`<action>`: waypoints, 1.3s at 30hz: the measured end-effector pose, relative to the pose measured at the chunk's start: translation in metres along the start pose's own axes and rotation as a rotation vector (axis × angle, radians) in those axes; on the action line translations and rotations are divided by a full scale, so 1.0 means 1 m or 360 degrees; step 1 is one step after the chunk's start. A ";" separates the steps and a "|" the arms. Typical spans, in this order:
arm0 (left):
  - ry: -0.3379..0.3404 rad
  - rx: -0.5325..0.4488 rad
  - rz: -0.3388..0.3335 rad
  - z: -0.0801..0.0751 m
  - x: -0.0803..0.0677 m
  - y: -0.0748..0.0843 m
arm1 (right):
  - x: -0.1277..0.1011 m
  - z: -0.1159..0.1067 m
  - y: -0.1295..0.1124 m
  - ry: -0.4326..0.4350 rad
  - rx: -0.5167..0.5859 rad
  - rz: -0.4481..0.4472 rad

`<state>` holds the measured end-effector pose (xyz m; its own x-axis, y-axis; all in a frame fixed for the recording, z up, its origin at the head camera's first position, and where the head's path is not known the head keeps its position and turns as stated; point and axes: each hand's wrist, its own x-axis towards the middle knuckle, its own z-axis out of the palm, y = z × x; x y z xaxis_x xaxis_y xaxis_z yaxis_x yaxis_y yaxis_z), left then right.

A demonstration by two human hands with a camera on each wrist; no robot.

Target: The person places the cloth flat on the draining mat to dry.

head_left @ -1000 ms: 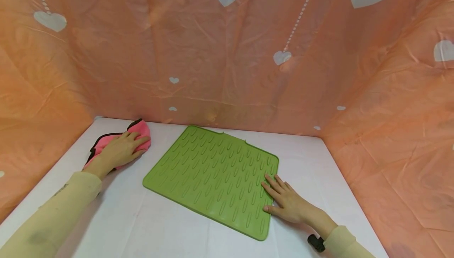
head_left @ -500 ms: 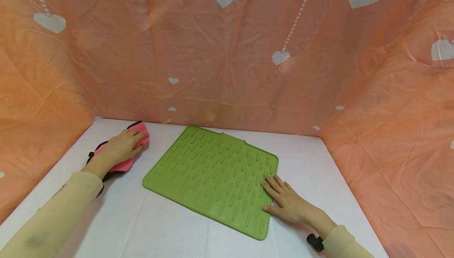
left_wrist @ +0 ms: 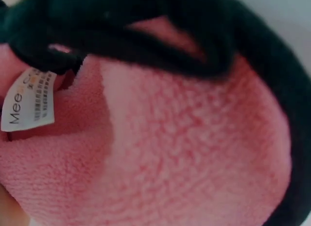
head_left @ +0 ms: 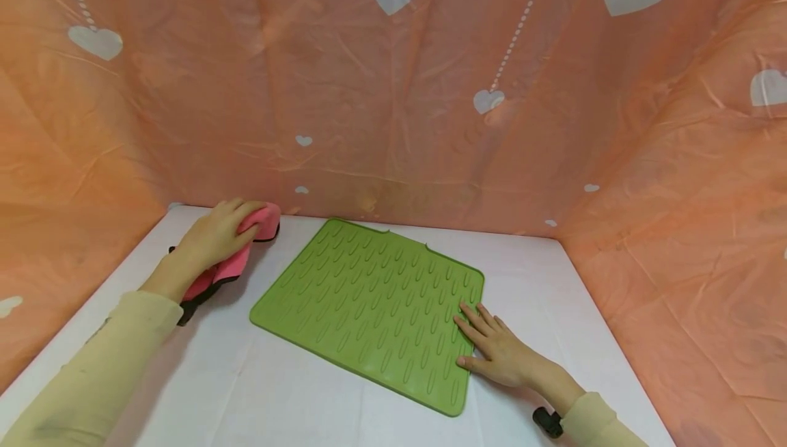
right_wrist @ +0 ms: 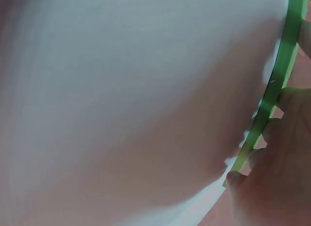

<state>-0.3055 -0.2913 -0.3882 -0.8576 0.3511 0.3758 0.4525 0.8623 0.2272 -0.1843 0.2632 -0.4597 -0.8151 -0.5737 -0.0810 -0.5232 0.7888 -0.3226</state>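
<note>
My left hand (head_left: 215, 236) grips a crumpled pink cloth (head_left: 232, 266) with dark edging, lifted a little off the white table at the far left. Close up in the left wrist view, the fuzzy cloth (left_wrist: 184, 133) fills most of the picture, and a white printed label (left_wrist: 30, 102) shows on it. Spread fingers of my right hand (head_left: 501, 351) rest on the right edge of a green ridged mat (head_left: 369, 303), which lies flat. The right wrist view shows the mat's edge (right_wrist: 272, 85) beside the right hand (right_wrist: 277, 172).
A white cloth-covered table (head_left: 295, 392) lies under everything. Orange sheeting (head_left: 393, 105) with pale hearts stands behind it and along both sides. A black strap or device (head_left: 547, 422) sits at the right wrist.
My left hand has risen off the table and moved slightly right, carrying the cloth, which now hangs in folds. My right hand and the green mat stay in place.
</note>
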 end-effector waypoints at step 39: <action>-0.0158 -0.0223 0.0738 0.073 0.065 0.187 | 0.001 0.001 0.005 -0.0003 -0.0046 -0.0022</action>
<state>-0.2948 -0.0807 -0.3872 -0.5744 0.7250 0.3801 0.8146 0.5522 0.1778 -0.1875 0.2661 -0.4625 -0.8073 -0.5850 -0.0784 -0.5414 0.7869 -0.2962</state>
